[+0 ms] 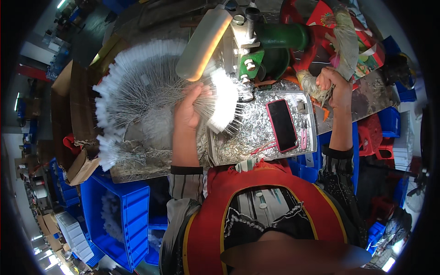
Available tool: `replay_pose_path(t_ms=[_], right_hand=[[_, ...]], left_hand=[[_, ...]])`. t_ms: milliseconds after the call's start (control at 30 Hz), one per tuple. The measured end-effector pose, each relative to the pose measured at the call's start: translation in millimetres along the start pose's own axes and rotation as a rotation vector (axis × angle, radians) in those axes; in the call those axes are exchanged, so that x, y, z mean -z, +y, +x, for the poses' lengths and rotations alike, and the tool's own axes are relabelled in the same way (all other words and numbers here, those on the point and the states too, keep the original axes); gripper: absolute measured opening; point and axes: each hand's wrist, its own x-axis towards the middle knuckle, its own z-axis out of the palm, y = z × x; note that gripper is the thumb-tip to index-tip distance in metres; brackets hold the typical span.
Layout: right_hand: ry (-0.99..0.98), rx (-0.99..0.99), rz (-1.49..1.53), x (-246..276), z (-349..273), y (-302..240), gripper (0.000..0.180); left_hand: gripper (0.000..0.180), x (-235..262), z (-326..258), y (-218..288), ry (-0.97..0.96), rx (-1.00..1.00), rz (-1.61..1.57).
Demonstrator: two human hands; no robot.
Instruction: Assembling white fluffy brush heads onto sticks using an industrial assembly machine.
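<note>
The left hand [187, 112] has its grip clenched on a fanned bundle of thin wire-stemmed white bristle brushes [220, 103], spread flat so their lit tips reach under the green-and-metal bench machine [256, 43]. The right hand [333, 85] is closed round the rag-wrapped lever handle [316, 82] beside that machine, raised and apparently ready to work it. A large fan of the same brushes [137, 87] lies to the left, near the holding hand, while a black phone in a pink case [282, 124] rests on the shredded-foil tray [238, 137] on the surface.
</note>
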Motion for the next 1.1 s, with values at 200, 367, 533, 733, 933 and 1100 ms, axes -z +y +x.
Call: replay_pose_path(t_ms=[200,367,533,733,933,1100], right_hand=[[0.015,0.041,0.004,2.8,-1.6,9.8,0.018],[-0.018,0.084,0.003,5.9,-1.2,16.2,0.018],[0.026,0.006,0.014,2.2,0.1,1.4,0.018],[-0.033,0.038,0.004,1.5,0.3,6.2,0.018],[-0.17,0.358,0.034,16.8,5.9,67.7,0.019],[-0.115,0.143,0.005,6.0,1.3,30.1,0.03]], left_hand=[[0.021,-5.0,4.0,-6.8,0.04,-0.058,-0.083],[0.024,-6.4,5.9,-8.6,0.085,-0.092,-0.056],[0.025,-1.3,10.4,-11.5,0.081,-0.087,-0.066],[0.027,-0.3,9.1,-10.5,0.094,-0.083,-0.075],[0.033,-8.1,4.9,-9.4,0.008,-0.112,-0.084],[0.033,-4.2,-0.8,-9.7,-0.017,-0.187,-0.133]])
